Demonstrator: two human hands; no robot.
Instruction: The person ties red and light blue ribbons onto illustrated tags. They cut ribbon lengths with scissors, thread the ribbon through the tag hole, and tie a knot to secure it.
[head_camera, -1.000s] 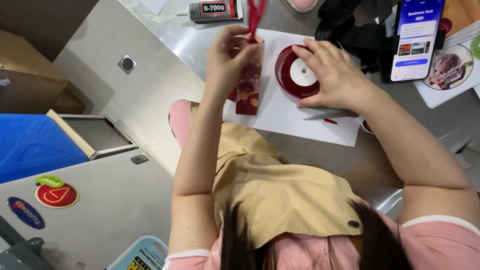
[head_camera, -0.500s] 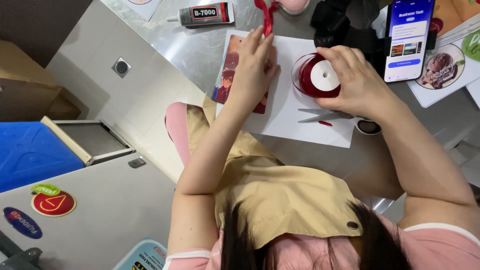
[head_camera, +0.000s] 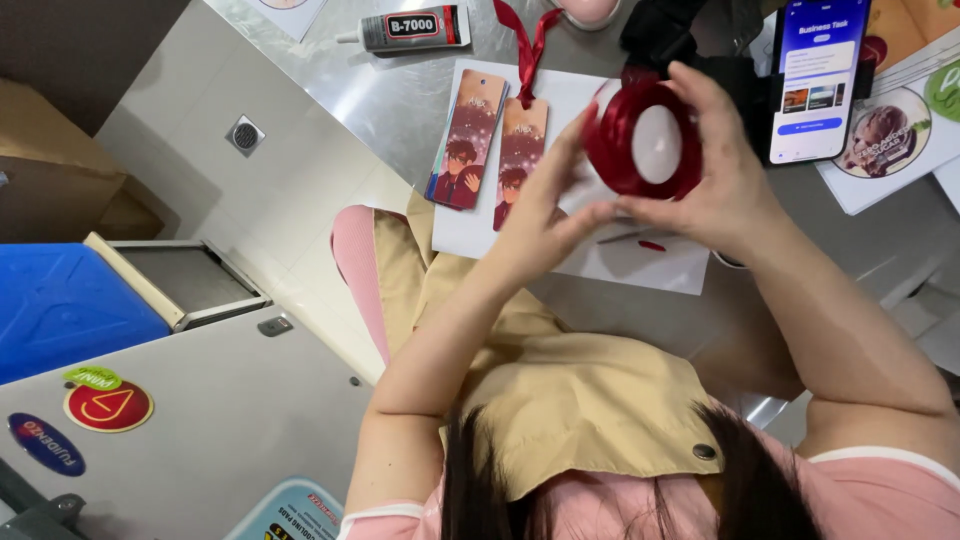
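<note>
Both hands hold a spool of dark red ribbon (head_camera: 640, 140) lifted above a white sheet of paper (head_camera: 640, 265) on the steel table. My right hand (head_camera: 715, 170) wraps around the spool's right and lower side. My left hand (head_camera: 545, 215) touches its left edge with the fingertips. Two illustrated bookmarks (head_camera: 490, 150) lie side by side on the sheet's left part; a red ribbon loop (head_camera: 525, 45) runs up from the right one.
A glue tube (head_camera: 410, 28) lies at the table's far edge. A phone with a lit screen (head_camera: 815, 75) stands to the right, over round printed stickers (head_camera: 885, 125). Left of the table sit a blue bin (head_camera: 60, 310) and a grey appliance top (head_camera: 190, 430).
The spool has been lifted off the sheet and tilted up between both hands. My left hand left the bookmarks, which now lie uncovered.
</note>
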